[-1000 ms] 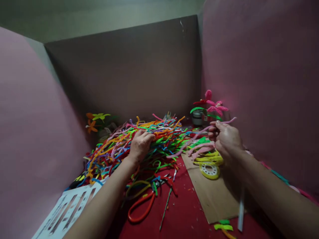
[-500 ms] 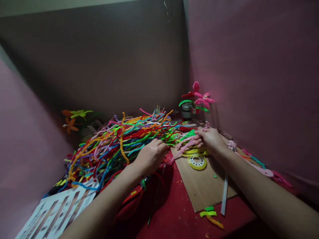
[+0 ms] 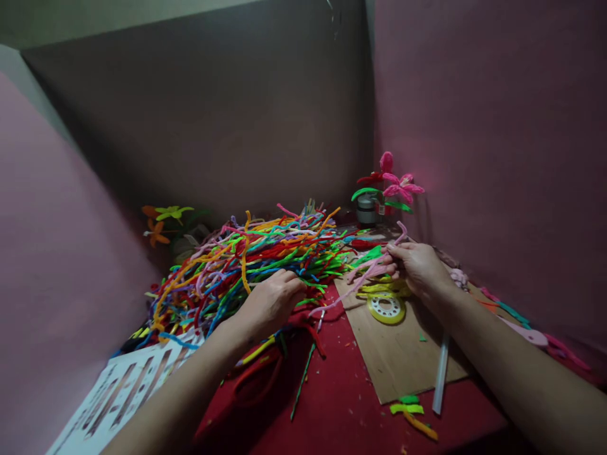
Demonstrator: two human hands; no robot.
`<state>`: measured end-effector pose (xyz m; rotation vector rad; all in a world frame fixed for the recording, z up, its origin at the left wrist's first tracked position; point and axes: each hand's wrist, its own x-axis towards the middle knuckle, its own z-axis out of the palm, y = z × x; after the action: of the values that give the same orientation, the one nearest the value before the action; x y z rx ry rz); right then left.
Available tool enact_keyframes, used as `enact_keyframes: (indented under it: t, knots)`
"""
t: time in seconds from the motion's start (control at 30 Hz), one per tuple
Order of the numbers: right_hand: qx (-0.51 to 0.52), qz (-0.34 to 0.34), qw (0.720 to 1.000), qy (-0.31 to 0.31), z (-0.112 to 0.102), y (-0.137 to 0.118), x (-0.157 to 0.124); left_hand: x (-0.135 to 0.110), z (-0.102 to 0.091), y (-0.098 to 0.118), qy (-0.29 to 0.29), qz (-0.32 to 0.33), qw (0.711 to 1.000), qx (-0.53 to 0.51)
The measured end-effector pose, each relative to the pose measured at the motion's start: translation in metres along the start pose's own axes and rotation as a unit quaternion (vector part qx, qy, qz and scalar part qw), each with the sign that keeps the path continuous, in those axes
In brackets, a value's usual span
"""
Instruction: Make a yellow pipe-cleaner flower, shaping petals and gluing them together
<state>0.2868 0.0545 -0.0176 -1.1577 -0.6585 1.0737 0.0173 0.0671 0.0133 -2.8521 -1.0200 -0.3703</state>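
Observation:
A long pink pipe cleaner [image 3: 348, 292] slants across the cardboard's left edge, its lower end loose over the red tabletop. Its upper part is pinched between thumb and finger of my right hand [image 3: 422, 268], the tip sticking up above them. More pink strands lie under that hand's other fingers. My left hand [image 3: 275, 300] is at the front of a big heap of multicoloured pipe cleaners [image 3: 265, 253], apart from the pink one's end. Its fingers are curled down and partly hidden; what they hold, if anything, does not show. Yellow strands [image 3: 379, 289] are just below my right hand.
On the brown cardboard [image 3: 403, 354] lies a yellow tape roll [image 3: 386, 308]. A clear stick [image 3: 441, 376] crosses its front edge, near green and orange scraps. Pipe-cleaner flowers [image 3: 403, 188] stand at the back right, others [image 3: 159, 221] back left. A printed sheet [image 3: 123, 392] lies front left.
My left hand has drawn away to the left from the pink pipe cleaner, whose lower end now shows free. My right hand keeps its pinch. The whole view has shifted slightly.

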Motion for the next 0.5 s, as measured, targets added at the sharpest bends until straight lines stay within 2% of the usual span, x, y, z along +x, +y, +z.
enact_keyframes:
  t: [0.13,0.3,0.5]
  knots:
    - [0.003,-0.002,1.0,0.002,0.0,-0.001,0.0,-0.007,-0.005,-0.004,-0.011,-0.032,0.999,0.003]
    - [-0.001,-0.005,1.0,0.011,0.001,-0.002,-0.002,-0.014,-0.001,-0.003,-0.024,-0.013,1.0,-0.003]
    - [0.036,0.013,0.999,-0.003,0.002,-0.007,-0.008,-0.013,0.012,0.014,-0.015,-0.048,0.995,-0.088]
